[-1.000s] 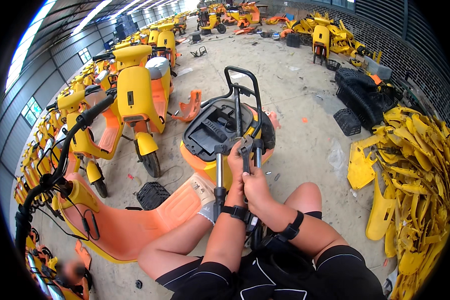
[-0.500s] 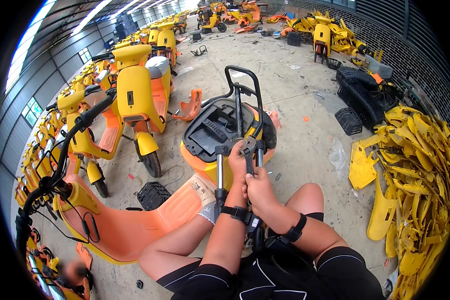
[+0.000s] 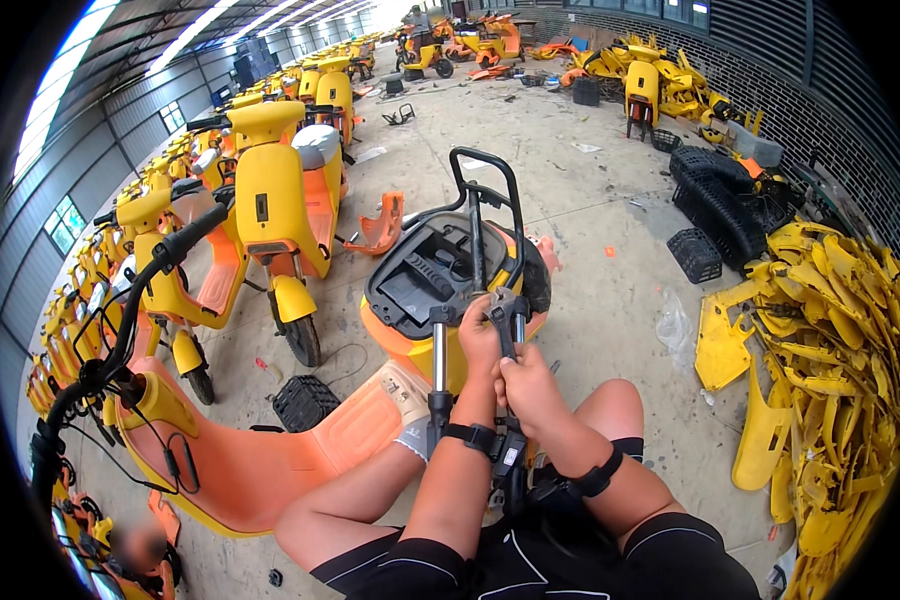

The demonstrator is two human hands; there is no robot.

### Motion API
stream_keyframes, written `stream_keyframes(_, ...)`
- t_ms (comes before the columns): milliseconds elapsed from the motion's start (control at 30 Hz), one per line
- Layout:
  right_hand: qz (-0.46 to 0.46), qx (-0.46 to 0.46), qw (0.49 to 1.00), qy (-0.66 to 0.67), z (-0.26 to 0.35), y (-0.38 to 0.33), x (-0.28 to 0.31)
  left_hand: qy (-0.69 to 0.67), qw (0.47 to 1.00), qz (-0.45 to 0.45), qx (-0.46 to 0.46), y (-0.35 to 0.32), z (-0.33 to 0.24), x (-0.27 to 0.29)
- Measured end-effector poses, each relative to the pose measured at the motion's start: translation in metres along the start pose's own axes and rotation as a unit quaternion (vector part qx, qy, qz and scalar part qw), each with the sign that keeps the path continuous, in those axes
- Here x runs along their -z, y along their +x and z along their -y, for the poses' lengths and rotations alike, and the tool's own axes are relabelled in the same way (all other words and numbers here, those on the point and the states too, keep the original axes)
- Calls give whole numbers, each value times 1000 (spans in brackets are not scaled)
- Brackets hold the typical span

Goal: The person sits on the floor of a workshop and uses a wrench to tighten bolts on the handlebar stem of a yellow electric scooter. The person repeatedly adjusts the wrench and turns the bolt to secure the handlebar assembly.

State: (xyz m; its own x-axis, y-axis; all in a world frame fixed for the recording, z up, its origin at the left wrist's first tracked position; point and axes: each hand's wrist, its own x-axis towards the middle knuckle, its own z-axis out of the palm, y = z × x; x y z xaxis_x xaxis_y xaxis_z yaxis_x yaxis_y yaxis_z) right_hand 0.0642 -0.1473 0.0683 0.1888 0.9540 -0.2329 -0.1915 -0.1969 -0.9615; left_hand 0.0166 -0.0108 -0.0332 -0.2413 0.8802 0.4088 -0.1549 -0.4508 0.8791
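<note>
A front fork with chrome tubes (image 3: 439,358) stands between my legs, its black stem (image 3: 477,235) pointing away from me. My left hand (image 3: 479,340) is closed around the fork's crown, beside the head of an adjustable wrench (image 3: 502,322). The wrench jaws sit at the crown near the right tube; whether they bite on a nut cannot be made out. My right hand (image 3: 530,388) is wrapped around the lower end of the wrench handle. Just beyond the fork lies a stripped yellow scooter rear with a black seat tub (image 3: 425,270) and a bent black tube rack (image 3: 508,180).
An orange scooter footboard (image 3: 270,460) lies at my left, with handlebars (image 3: 100,370) rising beside it. Yellow scooters (image 3: 267,190) stand in rows on the left. Yellow panels (image 3: 830,370) are heaped on the right, near black baskets (image 3: 695,255). An orange panel (image 3: 378,225) lies ahead.
My right hand and the wrench handle's lower end have swung slightly right and toward me. My left hand stays on the fork crown. The view has shifted a little.
</note>
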Motion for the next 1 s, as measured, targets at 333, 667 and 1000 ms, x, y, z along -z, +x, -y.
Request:
stream_keyframes(333,-23,141,983,-118,-49,24,24,77,993,36,-81,-4,-27,-1)
stream_keyframes(667,6,9,997,-72,9,2,21,65,996,21,-61,-2,-12,-8)
stream_keyframes(1000,67,155,985,-22,28,-5,46,92,996,16,-14,-8,10,-14)
